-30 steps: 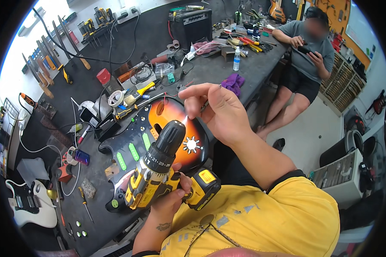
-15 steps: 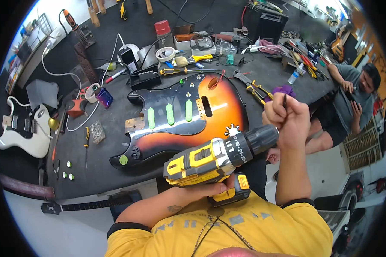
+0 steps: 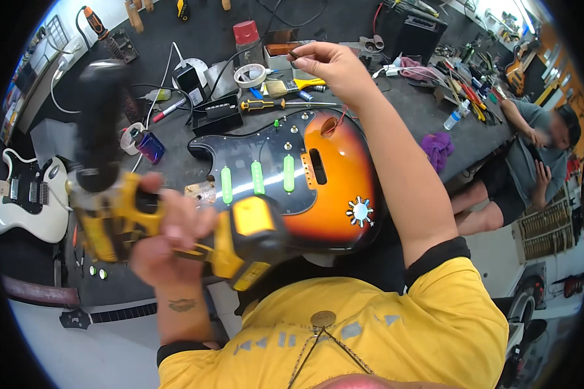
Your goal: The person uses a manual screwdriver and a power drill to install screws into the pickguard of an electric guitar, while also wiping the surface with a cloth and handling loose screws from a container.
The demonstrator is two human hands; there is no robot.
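Two hands sit apart — left hand (image 3: 170, 228) round a drill (image 3: 110, 211), right hand (image 3: 332, 67) outstretched, pinching a dark bit (image 3: 292, 56).

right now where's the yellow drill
In the head view, the yellow drill is on the left, held in the person's left hand, its battery partly hiding the sunburst guitar body.

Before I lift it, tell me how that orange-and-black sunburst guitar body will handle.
The orange-and-black sunburst guitar body probably moves as one stiff, fairly heavy piece, given its broad, solid-looking form. Its glossy-looking finish could feel slippery. Lying face up, that flat shape seems unlikely to roll.
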